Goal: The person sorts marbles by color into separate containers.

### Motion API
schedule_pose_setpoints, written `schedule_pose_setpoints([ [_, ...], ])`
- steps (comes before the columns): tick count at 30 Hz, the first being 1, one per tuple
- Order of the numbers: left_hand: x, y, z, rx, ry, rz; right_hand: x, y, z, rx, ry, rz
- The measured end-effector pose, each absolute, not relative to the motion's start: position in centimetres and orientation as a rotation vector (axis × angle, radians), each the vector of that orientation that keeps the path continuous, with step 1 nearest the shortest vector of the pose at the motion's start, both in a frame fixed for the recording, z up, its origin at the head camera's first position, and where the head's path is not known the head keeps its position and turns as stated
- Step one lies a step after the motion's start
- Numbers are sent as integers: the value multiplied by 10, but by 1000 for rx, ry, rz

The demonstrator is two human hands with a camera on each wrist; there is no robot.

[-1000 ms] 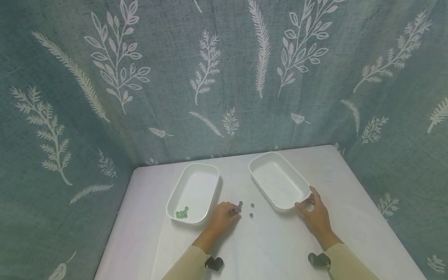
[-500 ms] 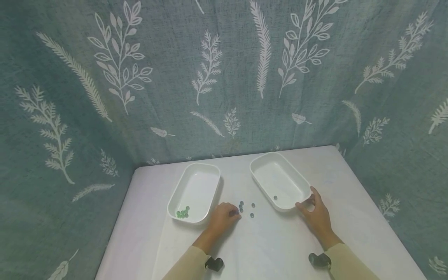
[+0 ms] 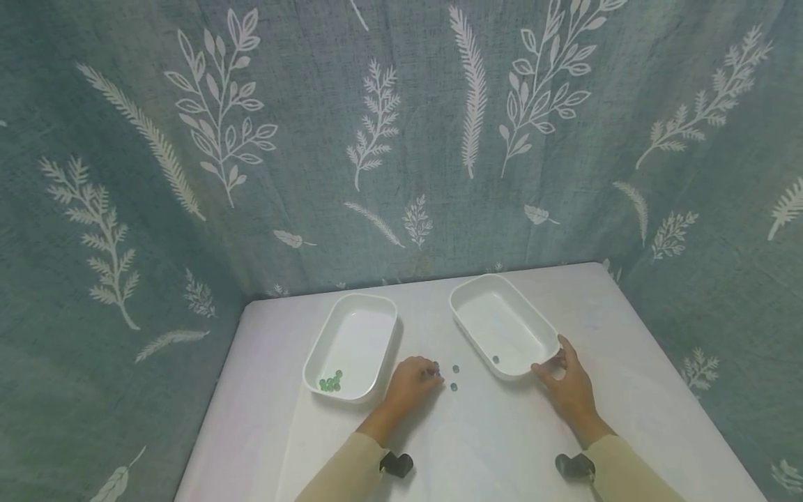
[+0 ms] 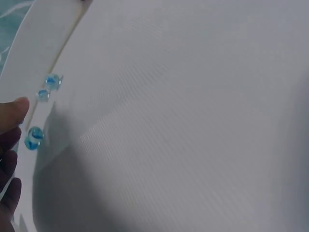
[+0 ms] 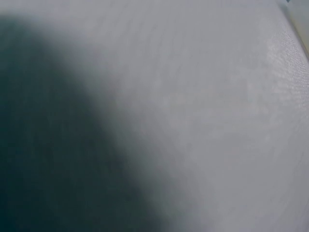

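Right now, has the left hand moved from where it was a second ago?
Yes, slightly rightward: in the head view, the left hand sits farther from the left white tray than before.

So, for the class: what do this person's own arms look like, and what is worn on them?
Both arms wear plain pale beige-green sleeves: the left sleeve and right sleeve. A small dark fitting with a rounded end juts inward at each cuff, left fitting and right fitting. The left grip and right grip are ungloved.
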State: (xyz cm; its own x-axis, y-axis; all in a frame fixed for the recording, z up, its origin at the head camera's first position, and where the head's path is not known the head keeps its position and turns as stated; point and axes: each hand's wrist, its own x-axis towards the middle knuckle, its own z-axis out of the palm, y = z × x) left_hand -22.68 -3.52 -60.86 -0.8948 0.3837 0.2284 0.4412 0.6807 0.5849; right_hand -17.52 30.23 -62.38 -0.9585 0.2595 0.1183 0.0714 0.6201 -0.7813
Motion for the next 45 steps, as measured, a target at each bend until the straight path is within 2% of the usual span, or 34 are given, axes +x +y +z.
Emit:
schedule_pose_setpoints([
  [45, -233, 48, -571, -831, -2834, -1004, -173, 299, -624, -294, -2630, 1255],
])
